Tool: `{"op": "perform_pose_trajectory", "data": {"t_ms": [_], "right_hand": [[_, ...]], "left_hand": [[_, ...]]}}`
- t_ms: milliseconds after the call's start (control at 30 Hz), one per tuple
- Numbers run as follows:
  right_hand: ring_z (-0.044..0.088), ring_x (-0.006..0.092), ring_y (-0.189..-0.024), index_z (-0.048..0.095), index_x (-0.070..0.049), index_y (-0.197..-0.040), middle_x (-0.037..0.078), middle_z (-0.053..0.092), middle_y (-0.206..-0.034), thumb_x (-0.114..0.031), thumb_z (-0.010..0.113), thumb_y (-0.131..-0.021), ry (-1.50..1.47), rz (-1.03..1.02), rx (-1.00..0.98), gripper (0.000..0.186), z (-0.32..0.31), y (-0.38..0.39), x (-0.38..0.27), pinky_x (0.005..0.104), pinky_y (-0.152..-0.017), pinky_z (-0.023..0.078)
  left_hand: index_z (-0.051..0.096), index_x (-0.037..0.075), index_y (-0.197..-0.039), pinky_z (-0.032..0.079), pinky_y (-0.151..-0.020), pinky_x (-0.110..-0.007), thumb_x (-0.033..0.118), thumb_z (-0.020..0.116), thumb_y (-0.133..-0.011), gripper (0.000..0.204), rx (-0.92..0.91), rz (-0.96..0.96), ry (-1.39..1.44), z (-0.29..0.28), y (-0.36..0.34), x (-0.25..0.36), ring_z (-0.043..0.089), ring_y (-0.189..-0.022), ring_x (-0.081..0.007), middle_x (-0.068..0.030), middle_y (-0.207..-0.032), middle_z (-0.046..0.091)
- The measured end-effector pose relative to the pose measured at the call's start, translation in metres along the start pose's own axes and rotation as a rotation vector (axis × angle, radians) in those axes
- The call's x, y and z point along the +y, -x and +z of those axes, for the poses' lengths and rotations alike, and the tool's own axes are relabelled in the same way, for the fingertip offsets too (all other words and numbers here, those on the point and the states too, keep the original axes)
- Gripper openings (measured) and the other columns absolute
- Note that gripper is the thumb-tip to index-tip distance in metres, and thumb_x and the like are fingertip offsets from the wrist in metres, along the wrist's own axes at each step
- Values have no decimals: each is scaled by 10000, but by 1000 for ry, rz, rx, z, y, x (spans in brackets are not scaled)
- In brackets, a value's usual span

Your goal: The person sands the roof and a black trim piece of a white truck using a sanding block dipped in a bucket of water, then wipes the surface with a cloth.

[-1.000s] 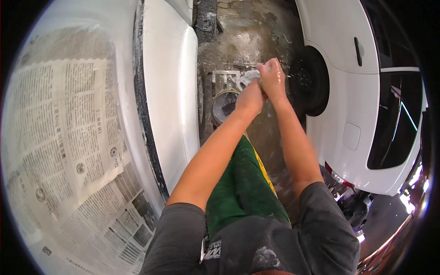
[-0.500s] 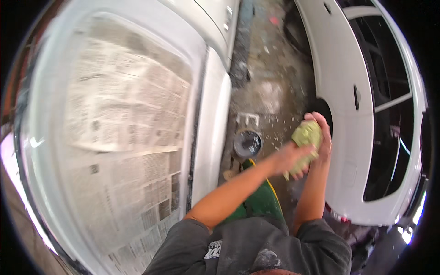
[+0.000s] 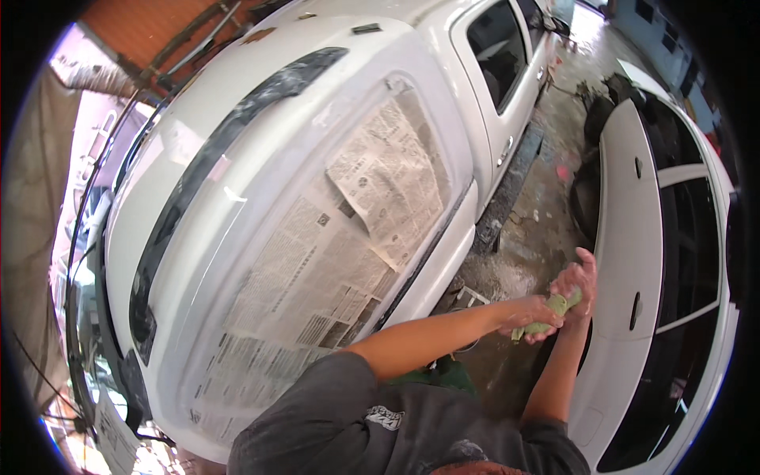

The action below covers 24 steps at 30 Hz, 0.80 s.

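Note:
A light green cloth (image 3: pixel 561 306), crumpled and wet-looking, is between my two hands, right of centre. My left hand (image 3: pixel 526 313) grips its lower left part. My right hand (image 3: pixel 579 282) holds the other end against its palm, some fingertips pointing up. Both hands look wet, with pale residue on the skin. To the left, printed newspaper sheets (image 3: pixel 297 265) cover the rear side window of a white pickup's canopy (image 3: pixel 237 198). One upper sheet (image 3: pixel 388 182) lies loosely over the others. Pale grey, dull surface surrounds the paper.
A second white car (image 3: pixel 621 229) stands close on the right, leaving a narrow wet, stained floor strip (image 3: pixel 518 245) between the vehicles. A bucket is mostly hidden under my left forearm. A small dark block (image 3: pixel 366 28) rests on the canopy roof.
My view has swung up and left, bringing the roof and truck cab into sight. The cloth, a thick bundle before, is now squeezed narrower between my hands.

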State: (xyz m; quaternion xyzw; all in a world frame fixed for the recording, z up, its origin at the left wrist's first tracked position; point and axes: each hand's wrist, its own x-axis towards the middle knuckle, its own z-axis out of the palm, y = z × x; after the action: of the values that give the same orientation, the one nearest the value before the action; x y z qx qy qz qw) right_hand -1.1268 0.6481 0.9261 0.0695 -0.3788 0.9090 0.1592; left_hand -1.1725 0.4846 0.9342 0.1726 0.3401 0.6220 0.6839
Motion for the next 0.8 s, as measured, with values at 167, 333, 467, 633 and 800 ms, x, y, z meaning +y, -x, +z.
{"op": "perform_pose_trajectory", "data": {"t_ms": [167, 333, 467, 633, 800], "right_hand": [[509, 101, -624, 572, -8, -1317, 27, 534, -774, -229, 665, -938, 627, 97, 419, 448, -35, -14, 26, 268, -610, 458], [542, 100, -688, 606, -2, -1265, 41, 582, -833, -190, 616, -969, 949, -54, 454, 351, -47, -16, 37, 274, -637, 454], [574, 130, -678, 619, 1, -1216, 53, 603, -830, -135, 564, -991, 1128, -183, 707, 268, -67, -25, 61, 306, -633, 464], [576, 147, -647, 608, 4, -1218, 79, 628, -831, -141, 546, -1009, 1047, -194, 888, 262, -77, -1, 84, 311, -614, 479], [574, 144, -658, 587, 8, -1213, 77, 599, -844, -258, 567, -1040, 994, -203, 841, 319, -21, -6, 115, 302, -653, 479]], "left_hand": [[505, 52, -1308, 482, -446, -302, 210, 698, -852, 520, 262, 166, -399, -55, -67, -36, 584, -529, -162, -64, -702, 592], [519, 37, -1354, 550, -551, -394, 178, 697, -822, 578, 561, 268, -775, -46, -71, -24, 674, -612, -268, -179, -800, 692], [535, 3, -1295, 570, -724, -497, 246, 717, -827, 557, 736, 293, -1021, -74, -81, -44, 729, -834, -375, -264, -959, 714], [564, -4, -1140, 559, -790, -527, 266, 616, -926, 349, 814, 157, -1331, -70, -71, -43, 710, -945, -406, -261, -999, 713], [565, 25, -1083, 567, -750, -528, 151, 504, -985, 171, 1130, 457, -1485, -77, -33, -62, 722, -950, -379, -212, -1017, 721]]}}
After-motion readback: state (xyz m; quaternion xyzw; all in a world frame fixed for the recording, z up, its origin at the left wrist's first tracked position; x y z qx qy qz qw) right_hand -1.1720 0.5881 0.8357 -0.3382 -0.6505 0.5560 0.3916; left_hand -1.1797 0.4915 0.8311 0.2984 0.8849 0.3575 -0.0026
